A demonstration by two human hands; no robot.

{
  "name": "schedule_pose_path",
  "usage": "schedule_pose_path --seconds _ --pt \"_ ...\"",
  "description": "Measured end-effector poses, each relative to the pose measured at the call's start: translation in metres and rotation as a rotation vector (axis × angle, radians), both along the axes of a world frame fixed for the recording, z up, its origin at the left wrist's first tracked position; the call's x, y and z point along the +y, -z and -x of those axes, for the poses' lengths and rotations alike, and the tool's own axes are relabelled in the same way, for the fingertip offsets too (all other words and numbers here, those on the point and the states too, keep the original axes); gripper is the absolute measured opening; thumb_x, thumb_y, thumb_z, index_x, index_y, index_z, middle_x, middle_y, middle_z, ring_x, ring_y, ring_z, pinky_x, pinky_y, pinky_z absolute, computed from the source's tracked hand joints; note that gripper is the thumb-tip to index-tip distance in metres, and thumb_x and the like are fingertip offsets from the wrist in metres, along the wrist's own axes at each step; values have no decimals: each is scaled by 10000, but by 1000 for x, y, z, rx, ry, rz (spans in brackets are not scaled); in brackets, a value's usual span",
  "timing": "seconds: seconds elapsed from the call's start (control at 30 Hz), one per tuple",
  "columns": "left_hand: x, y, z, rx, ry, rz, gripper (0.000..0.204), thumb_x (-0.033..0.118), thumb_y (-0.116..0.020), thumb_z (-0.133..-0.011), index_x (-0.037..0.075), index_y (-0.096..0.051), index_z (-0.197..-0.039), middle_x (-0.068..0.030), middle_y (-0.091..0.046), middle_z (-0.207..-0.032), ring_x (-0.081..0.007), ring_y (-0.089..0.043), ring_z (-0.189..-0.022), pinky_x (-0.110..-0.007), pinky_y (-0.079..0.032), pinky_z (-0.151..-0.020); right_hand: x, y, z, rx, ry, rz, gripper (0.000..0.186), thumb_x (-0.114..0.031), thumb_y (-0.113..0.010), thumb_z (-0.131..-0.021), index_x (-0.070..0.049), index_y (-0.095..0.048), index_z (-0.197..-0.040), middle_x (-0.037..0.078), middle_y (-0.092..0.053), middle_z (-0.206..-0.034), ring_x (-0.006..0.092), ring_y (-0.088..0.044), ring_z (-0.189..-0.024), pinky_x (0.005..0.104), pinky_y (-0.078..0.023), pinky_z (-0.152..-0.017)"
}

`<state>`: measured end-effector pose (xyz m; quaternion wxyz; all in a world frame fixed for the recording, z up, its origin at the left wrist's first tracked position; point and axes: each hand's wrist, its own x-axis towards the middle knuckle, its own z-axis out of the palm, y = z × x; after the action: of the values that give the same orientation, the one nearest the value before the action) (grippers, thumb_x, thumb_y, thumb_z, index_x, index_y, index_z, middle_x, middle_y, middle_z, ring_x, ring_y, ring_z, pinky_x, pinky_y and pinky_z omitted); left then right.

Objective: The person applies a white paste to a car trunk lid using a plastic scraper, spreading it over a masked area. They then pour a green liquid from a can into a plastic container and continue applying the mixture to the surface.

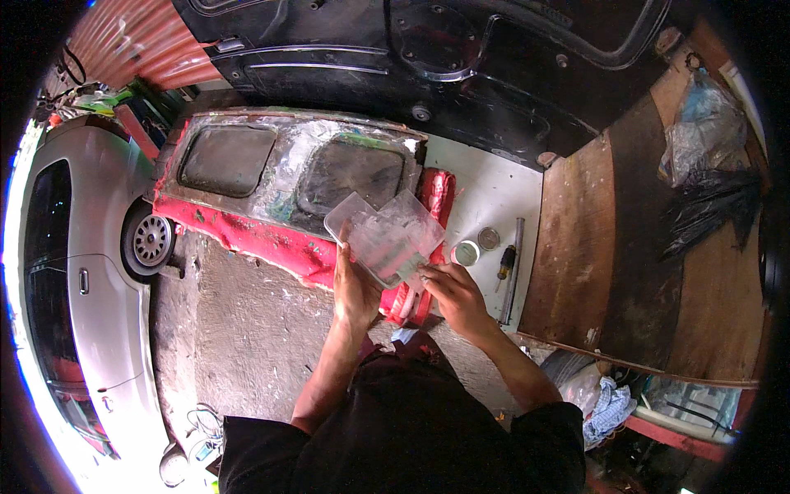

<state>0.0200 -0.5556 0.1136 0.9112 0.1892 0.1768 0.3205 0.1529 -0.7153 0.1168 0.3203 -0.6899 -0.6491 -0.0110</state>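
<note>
My left hand [357,292] is closed on a translucent plastic board [364,232] with whitish smears on it. My right hand [448,292] pinches a small, flat spreader [411,269] against the board's lower right, where a grayish-green smear shows. Beyond my hands lies a worn metal panel [284,165] with two dark recesses, on red padding [247,247]. Right of the board, on a white surface [485,181], are an open tub [465,253], a round lid or tin [488,239], a yellow-and-black screwdriver [506,261] and a long metal bar [515,284].
A silver car [107,214] stands at the left. A large black body panel [346,90] spans the far side. At the right is a wooden board [568,247] with plastic bags [705,128]. Below it are a rag [606,409] and other clutter. Tangled cables [203,420] lie at the lower left.
</note>
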Motion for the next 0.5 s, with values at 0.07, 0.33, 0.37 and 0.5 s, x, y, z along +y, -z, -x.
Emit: schedule_pose_path --seconds 0.07,0.33,0.37,0.5 --pt "-2 -2 -3 2 8 -8 602 399 -371 -1097 223 -129 -1619 -213 -373 -1557 -458 -509 -1333 -633 -491 -1044 -8 1 -6 2 -1 -25 258 -50 -661 -811 -19 -662 -1067 86 -672 -1238 253 -612 -1108 380 -528 -952" --pt "11 -10 -21 -14 -78 -142 594 395 -371 -1094 219 -156 -1620 -187 -336 -1575 -417 -469 -1378 -597 -469 -1087 -16 -12 -27 86 169 -203 255 98 -720 -774 2 -700 -1010 105 -731 -1058 288 -683 -973 385 -563 -828" --pt "16 -13 -23 -23 -80 -135 590 390 -368 -1094 220 -162 -1620 -184 -333 -1577 -409 -464 -1384 -590 -470 -1090 -16 -14 -29 102 217 -225 250 92 -728 -775 0 -702 -1006 109 -733 -1035 299 -686 -952 384 -566 -820" --pt "24 -24 -33 52 -62 -273 664 469 -420 -1060 265 -145 -1629 -151 -304 -1609 -392 -419 -1423 -587 -422 -1130 0 -19 -25 741 418 -389 160 33 -724 -883 21 -666 -1032 131 -734 -973 248 -721 -860 341 -601 -774"
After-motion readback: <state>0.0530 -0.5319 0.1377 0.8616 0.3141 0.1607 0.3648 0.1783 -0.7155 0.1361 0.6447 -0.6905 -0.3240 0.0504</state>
